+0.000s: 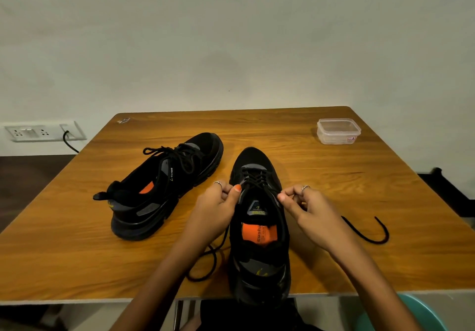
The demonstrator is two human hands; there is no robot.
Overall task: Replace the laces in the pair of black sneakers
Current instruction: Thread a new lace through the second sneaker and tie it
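Black sneaker sits upright at table front edge, toe pointing away, heel overhanging slightly. Left hand pinches black lace at upper left eyelets; right hand pinches same lace at right side. Loose lace ends trail on wood both sides. 2nd sneaker lies angled to the left, laced loosely. Clear plastic container at far right corner.

Hands pinching sneaker lace
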